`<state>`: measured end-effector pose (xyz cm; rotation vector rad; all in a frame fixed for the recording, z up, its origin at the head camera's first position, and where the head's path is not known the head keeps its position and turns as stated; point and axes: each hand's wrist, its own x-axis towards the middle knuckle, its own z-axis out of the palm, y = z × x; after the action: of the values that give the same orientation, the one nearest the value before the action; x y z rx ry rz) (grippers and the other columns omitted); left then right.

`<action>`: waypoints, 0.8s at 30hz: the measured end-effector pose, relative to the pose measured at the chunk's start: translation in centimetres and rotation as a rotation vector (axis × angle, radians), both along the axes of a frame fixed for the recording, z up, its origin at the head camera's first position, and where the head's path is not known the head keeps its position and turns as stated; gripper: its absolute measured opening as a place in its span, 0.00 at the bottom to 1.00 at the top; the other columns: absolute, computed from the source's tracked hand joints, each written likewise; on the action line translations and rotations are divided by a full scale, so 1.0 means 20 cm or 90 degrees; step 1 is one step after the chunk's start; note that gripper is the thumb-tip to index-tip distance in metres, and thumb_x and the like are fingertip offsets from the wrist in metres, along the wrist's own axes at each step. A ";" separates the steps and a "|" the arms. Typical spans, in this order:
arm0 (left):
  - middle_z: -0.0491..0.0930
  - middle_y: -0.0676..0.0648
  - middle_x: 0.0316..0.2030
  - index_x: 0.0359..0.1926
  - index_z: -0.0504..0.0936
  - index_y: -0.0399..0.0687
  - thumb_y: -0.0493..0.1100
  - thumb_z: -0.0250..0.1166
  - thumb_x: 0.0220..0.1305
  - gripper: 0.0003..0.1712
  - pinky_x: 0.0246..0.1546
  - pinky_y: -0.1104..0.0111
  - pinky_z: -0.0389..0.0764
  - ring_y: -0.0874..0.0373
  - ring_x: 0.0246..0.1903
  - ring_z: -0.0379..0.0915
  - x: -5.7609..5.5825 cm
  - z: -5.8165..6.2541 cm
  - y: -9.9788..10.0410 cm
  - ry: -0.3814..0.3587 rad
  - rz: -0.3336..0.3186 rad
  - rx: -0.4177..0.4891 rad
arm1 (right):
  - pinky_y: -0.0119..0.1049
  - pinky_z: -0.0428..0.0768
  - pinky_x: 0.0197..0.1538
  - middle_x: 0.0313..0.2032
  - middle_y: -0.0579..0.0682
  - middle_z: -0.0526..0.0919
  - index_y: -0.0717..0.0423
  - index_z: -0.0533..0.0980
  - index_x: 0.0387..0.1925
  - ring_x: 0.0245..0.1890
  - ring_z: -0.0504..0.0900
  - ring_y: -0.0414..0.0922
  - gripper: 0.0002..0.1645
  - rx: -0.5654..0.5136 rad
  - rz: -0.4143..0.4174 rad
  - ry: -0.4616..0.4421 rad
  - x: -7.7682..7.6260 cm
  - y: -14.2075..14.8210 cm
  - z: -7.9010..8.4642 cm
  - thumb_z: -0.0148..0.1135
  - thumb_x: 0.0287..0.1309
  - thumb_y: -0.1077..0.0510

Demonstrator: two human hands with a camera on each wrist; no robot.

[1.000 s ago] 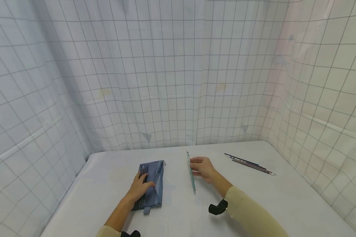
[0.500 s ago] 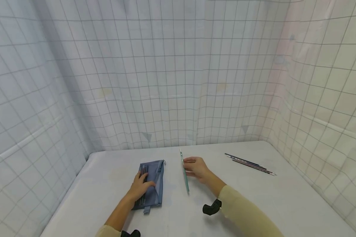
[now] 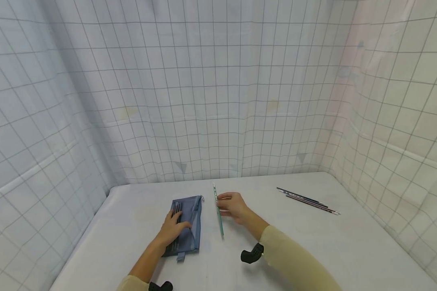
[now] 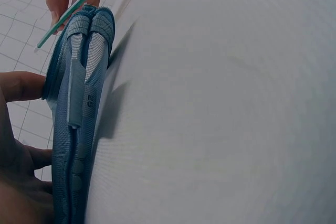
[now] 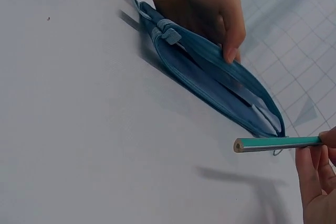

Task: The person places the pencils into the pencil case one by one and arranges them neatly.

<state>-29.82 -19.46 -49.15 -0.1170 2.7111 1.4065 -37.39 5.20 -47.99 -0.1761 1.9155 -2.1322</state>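
On the white tabletop [image 3: 131, 218], the left hand [image 3: 169, 233] rests spread-fingered on a gaping blue zip pouch [image 3: 188, 214]; near it, a teal pencil [image 3: 220, 220] is pinched in the right hand [image 3: 234, 206], and dark pencils [image 3: 306, 198] lie farther right. Stowing seems in hand, likely calling next for turning the teal pencil toward the opening [image 5: 210, 82].

I can see a plain, pale yellow sleeve [image 3: 298, 260] at the lower right of the frame, a stubby, bent black wrist piece [image 3: 252, 254] beside its cuff. A matching sleeve [image 3: 132, 284] and black piece [image 3: 161, 286] show along the bottom edge, partly cut off.
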 end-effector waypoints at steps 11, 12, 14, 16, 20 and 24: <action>0.39 0.26 0.78 0.77 0.58 0.30 0.52 0.65 0.61 0.50 0.68 0.29 0.46 0.21 0.74 0.37 0.00 0.00 0.00 -0.003 0.008 -0.022 | 0.42 0.87 0.39 0.43 0.62 0.85 0.71 0.80 0.52 0.37 0.87 0.48 0.17 0.060 0.020 -0.025 0.00 -0.12 0.00 0.65 0.60 0.72; 0.39 0.26 0.78 0.77 0.58 0.30 0.52 0.65 0.60 0.51 0.68 0.29 0.46 0.21 0.74 0.37 0.00 0.00 0.00 -0.003 0.007 -0.020 | 0.41 0.87 0.38 0.41 0.61 0.84 0.71 0.80 0.52 0.35 0.86 0.46 0.17 0.067 0.021 -0.029 0.00 -0.14 0.00 0.65 0.60 0.73; 0.39 0.26 0.78 0.77 0.58 0.30 0.52 0.65 0.60 0.51 0.68 0.30 0.46 0.21 0.74 0.36 0.00 0.00 0.00 -0.005 0.006 -0.016 | 0.40 0.87 0.36 0.40 0.59 0.83 0.70 0.80 0.51 0.32 0.85 0.44 0.17 0.085 0.024 -0.033 0.00 -0.16 0.00 0.65 0.59 0.74; 0.38 0.27 0.78 0.77 0.57 0.31 0.52 0.65 0.60 0.51 0.68 0.30 0.46 0.22 0.74 0.36 0.00 0.00 -0.01 -0.007 0.006 -0.011 | 0.38 0.87 0.34 0.39 0.58 0.82 0.70 0.81 0.50 0.31 0.84 0.43 0.17 0.104 0.029 -0.036 0.01 -0.18 -0.01 0.66 0.58 0.74; 0.38 0.27 0.78 0.78 0.57 0.31 0.52 0.65 0.61 0.51 0.69 0.31 0.46 0.23 0.75 0.36 -0.01 0.00 -0.01 -0.006 0.002 -0.006 | 0.34 0.84 0.30 0.39 0.57 0.82 0.68 0.83 0.47 0.29 0.82 0.42 0.15 0.137 0.037 -0.040 0.02 -0.21 -0.01 0.67 0.57 0.73; 0.37 0.27 0.78 0.78 0.57 0.30 0.52 0.65 0.61 0.51 0.69 0.31 0.46 0.23 0.75 0.35 -0.01 0.00 -0.01 -0.007 0.000 -0.004 | 0.32 0.81 0.28 0.39 0.57 0.81 0.67 0.83 0.47 0.28 0.81 0.42 0.15 0.144 0.039 -0.038 0.04 -0.24 0.00 0.68 0.56 0.73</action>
<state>-30.05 -19.56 -49.07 -0.1254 2.7072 1.3929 -36.65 0.34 -48.08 -0.1235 2.0696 -1.8430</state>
